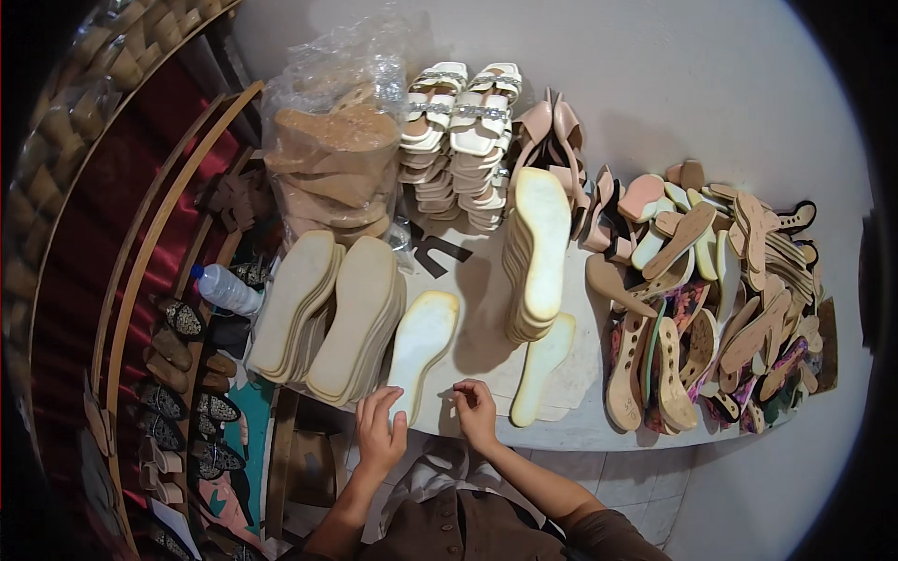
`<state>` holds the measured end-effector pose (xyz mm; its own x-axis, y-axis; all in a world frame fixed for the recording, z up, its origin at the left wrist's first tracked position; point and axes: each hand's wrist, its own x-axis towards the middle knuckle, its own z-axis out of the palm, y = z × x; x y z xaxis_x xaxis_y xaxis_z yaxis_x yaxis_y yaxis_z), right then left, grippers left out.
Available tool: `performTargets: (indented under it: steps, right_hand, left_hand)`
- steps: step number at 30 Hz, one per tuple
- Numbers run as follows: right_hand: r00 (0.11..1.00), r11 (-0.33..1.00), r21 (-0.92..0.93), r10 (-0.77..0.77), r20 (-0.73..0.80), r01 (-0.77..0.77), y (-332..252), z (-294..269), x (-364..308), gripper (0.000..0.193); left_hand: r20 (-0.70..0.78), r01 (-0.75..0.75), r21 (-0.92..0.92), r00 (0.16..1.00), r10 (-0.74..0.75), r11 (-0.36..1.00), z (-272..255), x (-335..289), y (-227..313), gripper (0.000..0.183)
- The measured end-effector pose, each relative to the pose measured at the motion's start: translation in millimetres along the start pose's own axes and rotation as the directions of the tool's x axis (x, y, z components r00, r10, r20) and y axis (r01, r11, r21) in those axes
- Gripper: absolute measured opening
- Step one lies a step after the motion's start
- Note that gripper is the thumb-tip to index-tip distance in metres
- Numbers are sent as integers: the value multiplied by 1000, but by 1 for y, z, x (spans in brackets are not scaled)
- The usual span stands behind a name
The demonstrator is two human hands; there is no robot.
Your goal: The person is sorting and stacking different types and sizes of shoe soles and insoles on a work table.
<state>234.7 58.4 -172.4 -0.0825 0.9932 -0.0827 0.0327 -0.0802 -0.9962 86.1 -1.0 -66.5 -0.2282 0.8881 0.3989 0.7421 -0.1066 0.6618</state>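
A single cream insole lies flat near the table's front edge. My left hand is at its lower end, thumb apart from the fingers; whether it touches the insole I cannot tell. To the right, my right hand hovers over the table edge with its fingers curled in and nothing visible in them. Beyond it stands a tall stack of pale insoles, and another loose insole sticks out from beneath or beside that stack. Two stacks of beige insoles, one at the left and one beside it, rise left of the single insole.
White sandals are piled at the back, beside a plastic bag of wedge soles. Pink heeled shoes stand near the wall. A heap of mixed soles covers the right. A water bottle and shoe shelves are left.
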Motion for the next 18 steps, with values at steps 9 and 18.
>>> performTargets:
  steps: [9,18]
  right_hand:
    - [982,930,321,146,120,-177,4,28,-34,42]
    - [964,944,291,84,251,-158,6,52,-37,56]
  left_hand:
    - [37,54,-27,998,-53,998,22,-68,-67,78]
    - [352,408,-225,881,-317,885,37,-46,-65,58]
